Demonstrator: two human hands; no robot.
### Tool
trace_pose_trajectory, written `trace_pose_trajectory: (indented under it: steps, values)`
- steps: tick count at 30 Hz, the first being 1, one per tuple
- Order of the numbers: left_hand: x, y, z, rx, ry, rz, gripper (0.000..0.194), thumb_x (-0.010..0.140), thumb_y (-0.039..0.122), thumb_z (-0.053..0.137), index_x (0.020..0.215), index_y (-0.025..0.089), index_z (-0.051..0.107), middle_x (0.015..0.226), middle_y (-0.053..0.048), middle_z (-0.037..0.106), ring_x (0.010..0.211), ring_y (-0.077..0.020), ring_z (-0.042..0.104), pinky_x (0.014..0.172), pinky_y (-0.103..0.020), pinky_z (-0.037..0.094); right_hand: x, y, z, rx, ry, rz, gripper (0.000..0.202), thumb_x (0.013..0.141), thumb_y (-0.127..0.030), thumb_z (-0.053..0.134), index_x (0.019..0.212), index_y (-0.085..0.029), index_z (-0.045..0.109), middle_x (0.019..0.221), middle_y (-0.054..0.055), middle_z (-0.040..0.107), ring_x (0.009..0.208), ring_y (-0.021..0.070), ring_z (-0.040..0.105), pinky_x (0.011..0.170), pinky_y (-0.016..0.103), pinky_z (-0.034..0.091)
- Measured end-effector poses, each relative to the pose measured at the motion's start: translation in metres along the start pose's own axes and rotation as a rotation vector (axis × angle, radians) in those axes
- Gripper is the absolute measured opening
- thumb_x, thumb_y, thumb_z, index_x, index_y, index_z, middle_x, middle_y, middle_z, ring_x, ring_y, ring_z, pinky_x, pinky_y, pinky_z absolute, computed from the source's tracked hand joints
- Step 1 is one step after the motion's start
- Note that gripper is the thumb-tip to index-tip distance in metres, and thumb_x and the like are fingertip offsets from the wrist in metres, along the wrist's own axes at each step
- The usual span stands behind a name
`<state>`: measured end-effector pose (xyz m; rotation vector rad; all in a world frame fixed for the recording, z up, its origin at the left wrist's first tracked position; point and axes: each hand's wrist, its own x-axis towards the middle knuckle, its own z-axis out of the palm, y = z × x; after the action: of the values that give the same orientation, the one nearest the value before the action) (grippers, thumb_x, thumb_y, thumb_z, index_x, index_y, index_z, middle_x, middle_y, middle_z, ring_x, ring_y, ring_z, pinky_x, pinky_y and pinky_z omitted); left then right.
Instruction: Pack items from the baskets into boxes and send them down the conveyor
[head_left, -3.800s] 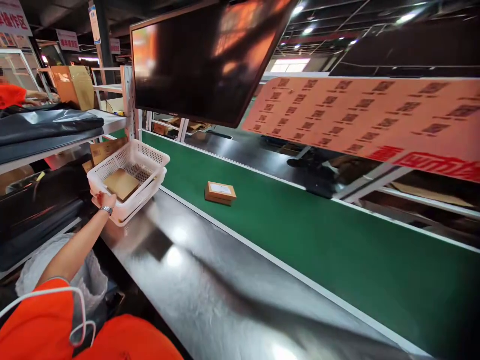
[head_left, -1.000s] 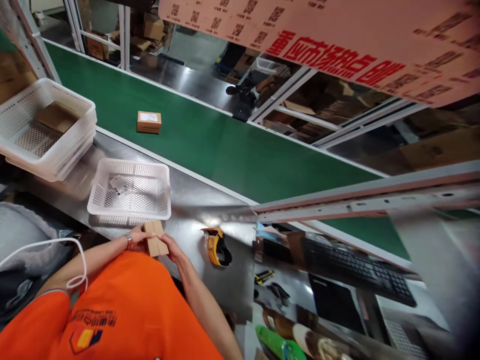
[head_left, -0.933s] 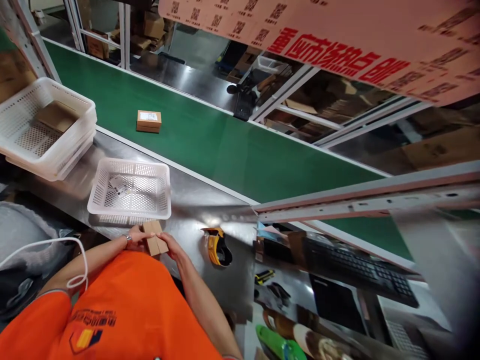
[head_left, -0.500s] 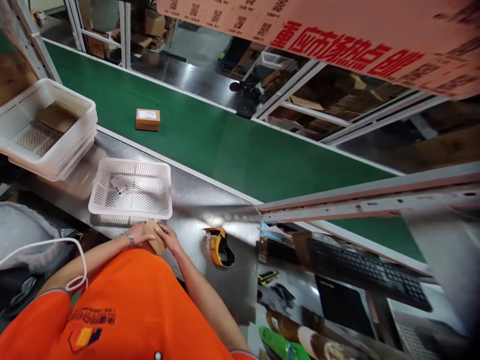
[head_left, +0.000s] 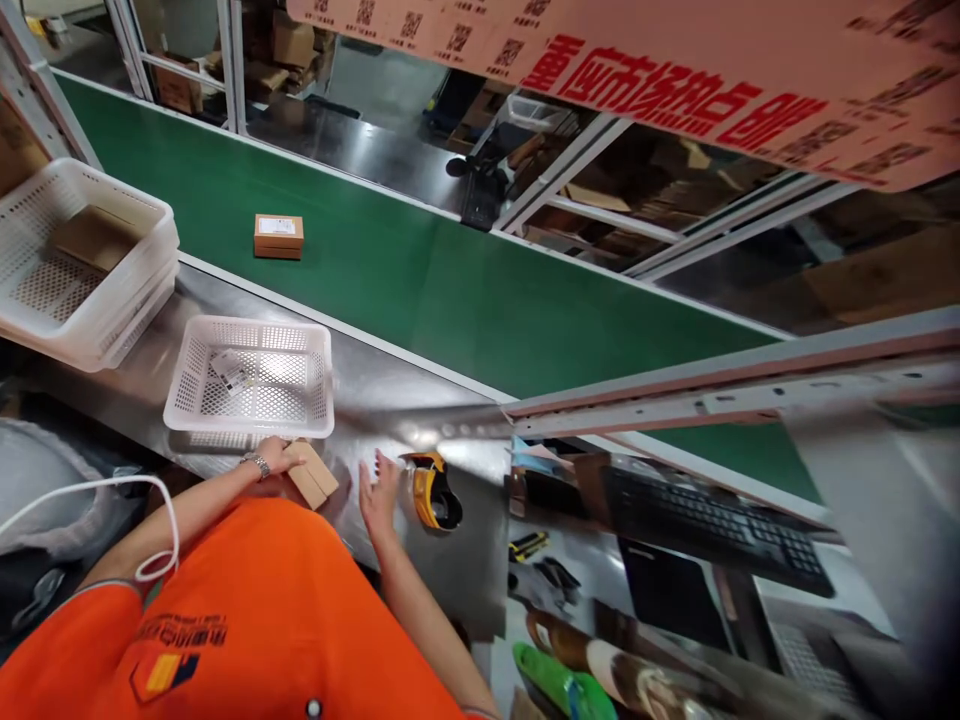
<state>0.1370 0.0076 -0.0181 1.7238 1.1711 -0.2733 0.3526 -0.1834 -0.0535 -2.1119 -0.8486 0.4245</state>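
Observation:
My left hand (head_left: 276, 456) grips a small brown cardboard box (head_left: 312, 478) by its left end, just in front of the white perforated basket (head_left: 324, 400). Inside that basket lies a printed label or packet (head_left: 228, 368). My right hand (head_left: 381, 492) is off the box, fingers apart and holding nothing. It hovers over the metal table (head_left: 469, 560), just left of a yellow and black tape dispenser (head_left: 433, 494), without clearly touching it.
Beyond the table runs a green conveyor belt (head_left: 420, 270) carrying a labelled brown box (head_left: 278, 238). Stacked white baskets (head_left: 142, 250) stand at left. A metal rail (head_left: 720, 385) crosses at right, above a black keyboard (head_left: 712, 525). A pink sign (head_left: 675, 50) hangs overhead.
My right hand has let go of the cardboard box and moved right, toward the tape dispenser, its fingers opening. My left hand still holds the box. The view has shifted slightly.

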Motion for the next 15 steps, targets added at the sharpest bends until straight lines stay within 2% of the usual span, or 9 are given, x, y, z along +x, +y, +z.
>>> trace_pose_trajectory:
  steps: [2, 3, 5, 7, 10, 12, 15]
  values:
    - [0.0, 0.002, -0.001, -0.018, -0.031, -0.037, 0.038, 0.089, 0.051, 0.082, 0.1, 0.014, 0.084, 0.092, -0.011, 0.083, 0.08, -0.0263, 0.078, 0.07, -0.028, 0.055, -0.005, 0.025, -0.032, -0.273, 0.281, 0.085, 0.091, 0.1, -0.076, 0.046, 0.155, -0.004, 0.058, 0.148, 0.037, 0.059, 0.139, 0.0477, 0.056, 0.114, 0.066, 0.049]
    - [0.0, 0.004, -0.002, -0.03, -0.046, -0.055, 0.039, 0.089, 0.051, 0.082, 0.103, 0.015, 0.084, 0.091, -0.01, 0.083, 0.076, -0.0251, 0.078, 0.067, -0.027, 0.054, -0.007, 0.037, -0.047, -0.393, 0.346, 0.135, 0.095, 0.1, -0.074, 0.047, 0.159, 0.001, 0.052, 0.148, 0.041, 0.057, 0.139, 0.0504, 0.057, 0.112, 0.067, 0.049]
    - [0.0, 0.006, -0.005, -0.045, -0.064, -0.072, 0.04, 0.089, 0.051, 0.083, 0.106, 0.015, 0.085, 0.09, -0.008, 0.083, 0.074, -0.0235, 0.078, 0.066, -0.026, 0.054, -0.008, 0.055, -0.069, -0.533, 0.297, 0.223, 0.098, 0.1, -0.068, 0.052, 0.164, 0.006, 0.042, 0.141, 0.045, 0.061, 0.132, 0.0525, 0.063, 0.107, 0.067, 0.052]
    - [0.001, 0.007, -0.007, -0.034, -0.059, -0.048, 0.038, 0.09, 0.048, 0.084, 0.108, 0.015, 0.086, 0.088, -0.007, 0.082, 0.077, -0.0231, 0.078, 0.068, -0.025, 0.054, -0.005, 0.063, -0.082, -0.559, 0.155, 0.264, 0.091, 0.1, -0.058, 0.055, 0.166, 0.003, 0.042, 0.129, 0.042, 0.069, 0.122, 0.0508, 0.07, 0.103, 0.065, 0.055]
    - [0.003, 0.007, -0.012, -0.017, -0.057, -0.011, 0.036, 0.09, 0.046, 0.084, 0.107, 0.015, 0.087, 0.086, -0.006, 0.081, 0.079, -0.023, 0.078, 0.068, -0.025, 0.055, 0.004, 0.056, -0.092, -0.402, 0.052, 0.341, 0.079, 0.097, -0.048, 0.061, 0.161, -0.002, 0.054, 0.115, 0.035, 0.076, 0.113, 0.0479, 0.076, 0.1, 0.061, 0.056]
    - [0.004, 0.008, -0.015, -0.024, -0.075, -0.013, 0.036, 0.089, 0.046, 0.084, 0.108, 0.015, 0.087, 0.084, -0.005, 0.081, 0.074, -0.0225, 0.077, 0.065, -0.025, 0.055, 0.008, 0.041, -0.097, -0.177, 0.048, 0.429, 0.08, 0.093, -0.053, 0.065, 0.157, -0.005, 0.061, 0.112, 0.031, 0.079, 0.104, 0.0448, 0.079, 0.094, 0.057, 0.06]
    - [0.002, 0.009, -0.018, -0.03, -0.1, -0.028, 0.04, 0.087, 0.049, 0.086, 0.111, 0.017, 0.088, 0.087, -0.006, 0.082, 0.069, -0.0217, 0.076, 0.061, -0.025, 0.055, 0.0, 0.01, -0.098, 0.223, -0.002, 0.498, 0.092, 0.084, -0.064, 0.069, 0.161, -0.014, 0.06, 0.106, 0.019, 0.083, 0.079, 0.0344, 0.08, 0.075, 0.048, 0.065]
